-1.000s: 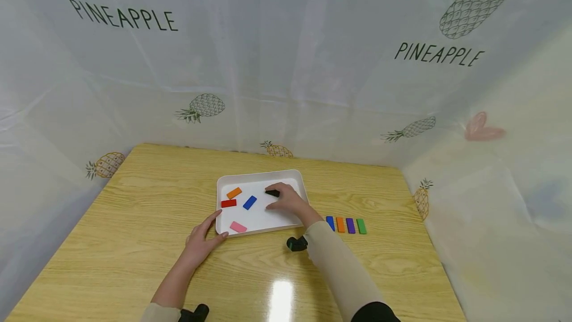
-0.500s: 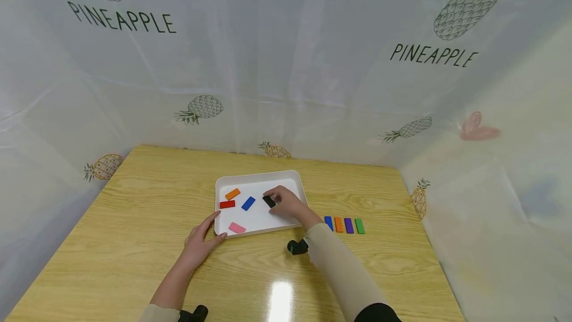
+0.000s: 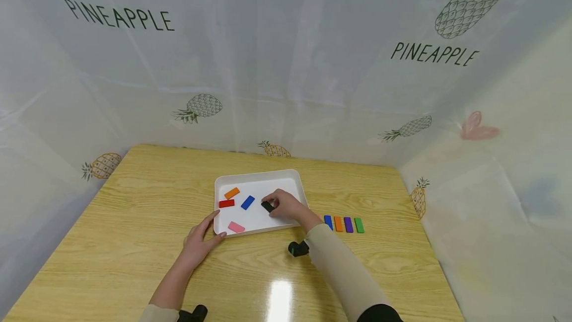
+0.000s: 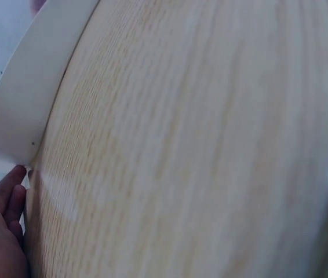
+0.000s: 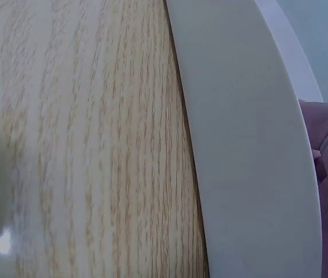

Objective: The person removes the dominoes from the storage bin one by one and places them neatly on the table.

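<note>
In the head view, a white tray [image 3: 256, 179] lies on the wooden table. Inside it my right hand [image 3: 288, 205] pinches a small black rectangular block [image 3: 267, 206] between thumb and fingers, low over the tray's right half. My left hand [image 3: 196, 241] rests against the tray's front left corner, its fingers and thumb spread along the rim. Loose in the tray lie an orange block [image 3: 232, 193], a red block [image 3: 226, 203], a blue block [image 3: 248, 202] and a pink block [image 3: 236, 227]. Both wrist views mostly show the tray's outer wall [image 5: 245, 139]; the black block is hidden there.
To the right of the tray stands a short row: another blue block [image 3: 328, 222], an orange one [image 3: 338, 224], a purple one [image 3: 348, 225] and a green one [image 3: 359, 225]. My right forearm may cover more of this row. A pineapple-printed curtain [image 3: 286, 63] hangs behind the table.
My right hand has drawn the black block slightly toward me and to the left, turning it to a diagonal. The left hand has stayed at the tray corner.
</note>
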A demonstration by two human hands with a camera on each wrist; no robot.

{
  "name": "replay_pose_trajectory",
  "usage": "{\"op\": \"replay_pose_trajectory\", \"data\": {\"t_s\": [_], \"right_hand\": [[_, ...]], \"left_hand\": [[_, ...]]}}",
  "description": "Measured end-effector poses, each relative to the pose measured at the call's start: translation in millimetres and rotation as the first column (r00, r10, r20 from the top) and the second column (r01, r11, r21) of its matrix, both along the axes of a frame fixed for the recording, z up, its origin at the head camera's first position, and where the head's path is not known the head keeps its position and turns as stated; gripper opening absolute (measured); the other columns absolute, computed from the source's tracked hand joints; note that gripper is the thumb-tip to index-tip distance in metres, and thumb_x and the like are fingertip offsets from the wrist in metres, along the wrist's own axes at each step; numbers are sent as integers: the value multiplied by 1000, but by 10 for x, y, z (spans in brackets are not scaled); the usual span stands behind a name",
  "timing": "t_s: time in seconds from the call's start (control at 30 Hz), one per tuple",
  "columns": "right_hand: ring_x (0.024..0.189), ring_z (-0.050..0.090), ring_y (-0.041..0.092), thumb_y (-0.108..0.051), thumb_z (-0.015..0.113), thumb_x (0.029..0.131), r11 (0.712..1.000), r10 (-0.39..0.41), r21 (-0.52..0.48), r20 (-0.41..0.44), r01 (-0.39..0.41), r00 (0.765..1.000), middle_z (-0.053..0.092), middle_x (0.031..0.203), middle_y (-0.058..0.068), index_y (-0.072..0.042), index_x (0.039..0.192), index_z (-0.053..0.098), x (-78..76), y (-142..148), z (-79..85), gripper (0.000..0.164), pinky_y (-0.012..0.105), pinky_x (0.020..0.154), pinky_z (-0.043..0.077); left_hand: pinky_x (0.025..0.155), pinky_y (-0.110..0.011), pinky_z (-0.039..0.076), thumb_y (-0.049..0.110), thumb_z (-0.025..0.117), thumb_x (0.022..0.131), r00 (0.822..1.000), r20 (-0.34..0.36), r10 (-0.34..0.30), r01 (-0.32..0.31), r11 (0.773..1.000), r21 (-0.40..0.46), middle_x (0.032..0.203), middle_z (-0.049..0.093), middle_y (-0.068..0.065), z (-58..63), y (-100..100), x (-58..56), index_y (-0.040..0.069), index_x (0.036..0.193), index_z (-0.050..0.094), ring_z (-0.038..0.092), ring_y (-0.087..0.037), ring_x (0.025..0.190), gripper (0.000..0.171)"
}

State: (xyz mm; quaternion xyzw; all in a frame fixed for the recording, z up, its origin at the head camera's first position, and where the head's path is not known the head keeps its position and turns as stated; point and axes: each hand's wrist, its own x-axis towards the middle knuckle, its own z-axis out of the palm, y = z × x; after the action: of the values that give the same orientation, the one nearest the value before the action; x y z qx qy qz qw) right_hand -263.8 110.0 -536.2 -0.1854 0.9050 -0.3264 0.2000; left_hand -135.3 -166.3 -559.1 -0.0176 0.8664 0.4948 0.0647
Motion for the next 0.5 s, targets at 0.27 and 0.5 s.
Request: {"op": "replay_pose_trajectory", "data": {"t_s": [0.27, 0.5], "right_hand": [[83, 51, 14, -1, 80, 78, 999, 45, -16, 20, -45, 999, 57, 94, -3, -11, 113, 70, 44, 39, 89, 39, 28, 76, 46], [82, 51, 14, -5, 82, 77, 997, 75, 2, 16, -75, 997, 56, 91, -1, -12, 108, 67, 90, 109, 110, 35, 27, 75, 45]], "left_hand": [[105, -63, 8, 41, 69, 90, 1000, -4, 5, -5, 1000, 6, 153, 34, -18, -14, 8, -6, 18, 151, 36, 24, -40, 137, 74], [105, -63, 8, 40, 69, 90, 1000, -6, 1, -1, 1000, 3, 153, 33, -18, -27, 8, -15, 19, 152, 36, 24, -40, 137, 73]]}}
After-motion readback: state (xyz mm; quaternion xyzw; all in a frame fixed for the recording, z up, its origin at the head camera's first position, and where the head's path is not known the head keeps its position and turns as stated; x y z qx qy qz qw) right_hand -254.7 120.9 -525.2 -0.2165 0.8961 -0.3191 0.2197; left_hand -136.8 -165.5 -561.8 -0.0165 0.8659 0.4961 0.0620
